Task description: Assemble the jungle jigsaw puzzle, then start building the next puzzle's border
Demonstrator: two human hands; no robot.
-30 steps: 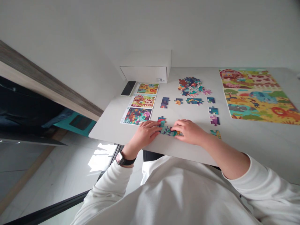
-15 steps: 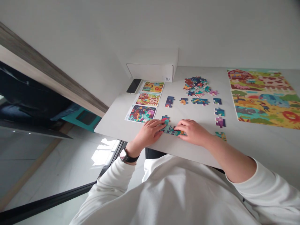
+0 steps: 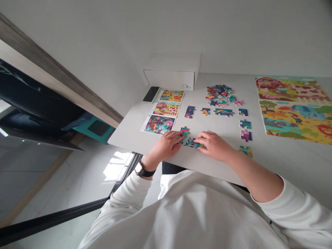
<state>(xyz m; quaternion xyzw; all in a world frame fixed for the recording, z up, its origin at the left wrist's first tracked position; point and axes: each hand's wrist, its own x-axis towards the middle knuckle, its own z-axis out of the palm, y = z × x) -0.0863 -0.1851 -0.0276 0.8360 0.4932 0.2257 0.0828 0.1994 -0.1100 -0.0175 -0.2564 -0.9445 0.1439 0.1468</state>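
Observation:
Both my hands rest on a short strip of joined teal puzzle pieces (image 3: 188, 141) near the front edge of the white table (image 3: 280, 155). My left hand (image 3: 166, 145) presses its fingertips on the strip's left end, fingers curled together. My right hand (image 3: 214, 145) pinches the strip's right end. A loose blue and red piece (image 3: 184, 130) lies just behind the strip, touching or nearly touching it. On my left wrist sits a dark watch (image 3: 141, 169).
Three picture cards (image 3: 166, 110) lie at the left, with a phone (image 3: 151, 94) and a white box (image 3: 172, 74) behind them. A heap of loose pieces (image 3: 220, 95) and several single pieces (image 3: 245, 124) sit mid-table. Two finished puzzles (image 3: 293, 109) lie at the right.
My hands have stayed on the strip and barely shifted. The camera view has drifted, so everything on the table sits slightly further right in the picture.

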